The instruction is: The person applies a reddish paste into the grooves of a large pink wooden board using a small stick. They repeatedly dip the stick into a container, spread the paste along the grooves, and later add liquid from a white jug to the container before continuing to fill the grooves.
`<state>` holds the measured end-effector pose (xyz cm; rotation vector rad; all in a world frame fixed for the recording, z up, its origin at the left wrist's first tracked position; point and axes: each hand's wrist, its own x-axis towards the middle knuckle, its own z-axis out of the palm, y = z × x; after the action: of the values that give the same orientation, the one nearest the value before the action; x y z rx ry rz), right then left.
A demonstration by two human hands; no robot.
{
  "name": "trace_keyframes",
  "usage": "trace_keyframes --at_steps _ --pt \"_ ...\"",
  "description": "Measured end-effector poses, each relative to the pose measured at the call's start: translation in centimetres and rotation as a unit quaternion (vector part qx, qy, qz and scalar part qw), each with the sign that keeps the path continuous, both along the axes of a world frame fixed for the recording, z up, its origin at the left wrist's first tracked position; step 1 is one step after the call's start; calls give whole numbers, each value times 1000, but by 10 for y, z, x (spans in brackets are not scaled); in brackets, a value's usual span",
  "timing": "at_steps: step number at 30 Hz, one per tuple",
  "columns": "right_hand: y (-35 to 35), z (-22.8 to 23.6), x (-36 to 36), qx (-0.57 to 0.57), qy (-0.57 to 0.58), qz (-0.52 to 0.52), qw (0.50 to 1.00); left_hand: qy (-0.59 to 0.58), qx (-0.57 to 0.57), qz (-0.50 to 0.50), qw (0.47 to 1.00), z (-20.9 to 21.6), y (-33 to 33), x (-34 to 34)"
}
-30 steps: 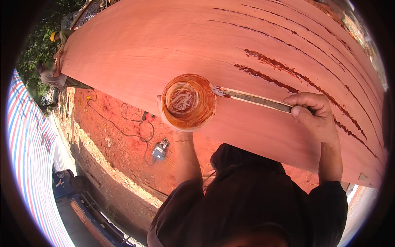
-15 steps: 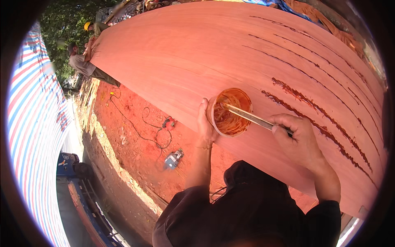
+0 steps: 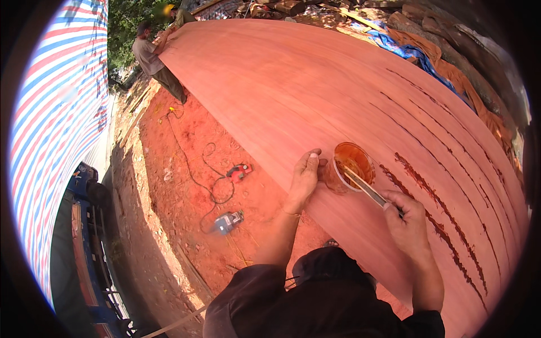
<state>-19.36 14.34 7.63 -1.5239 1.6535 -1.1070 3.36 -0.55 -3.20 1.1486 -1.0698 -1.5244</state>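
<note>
Near the edge of a large reddish wooden slab [image 3: 270, 101], my left hand [image 3: 305, 179] is closed at the base of a clear plastic tub [image 3: 336, 179]. Reddish-brown paste coats the tub's inside, and its mouth tilts toward my right hand [image 3: 407, 222]. The left fingertips are partly hidden behind the tub. My right hand grips a slim, flat stick [image 3: 366, 188], whose far end reaches inside the tub. Beyond the tub, two thick lines of dark red paste [image 3: 431, 197] run along the slab, with thinner dark cracks [image 3: 445, 141] farther right.
A red power tool [image 3: 239, 172] and a blue-grey one [image 3: 227, 222] lie on reddish ground with a looping cord [image 3: 186, 174]. Two people [image 3: 155, 56] are at the slab's far left end. A striped sheet [image 3: 62, 101] hangs left; blue and orange tarps [image 3: 445, 73] lie beyond the slab.
Both hands, the tub and the stick have shifted right across the view, and the tub sits slightly lower. The head view has turned, showing more ground and the slab's far edge.
</note>
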Motion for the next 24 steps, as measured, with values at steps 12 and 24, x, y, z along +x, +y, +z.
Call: trace_keyframes --at_steps 12,24 --pt "-13 16 11 31 47 29 998 -65 -148 210 964 56 56 54" --pt "-16 24 9 61 56 16 996 586 -407 -256 652 155 147 7"
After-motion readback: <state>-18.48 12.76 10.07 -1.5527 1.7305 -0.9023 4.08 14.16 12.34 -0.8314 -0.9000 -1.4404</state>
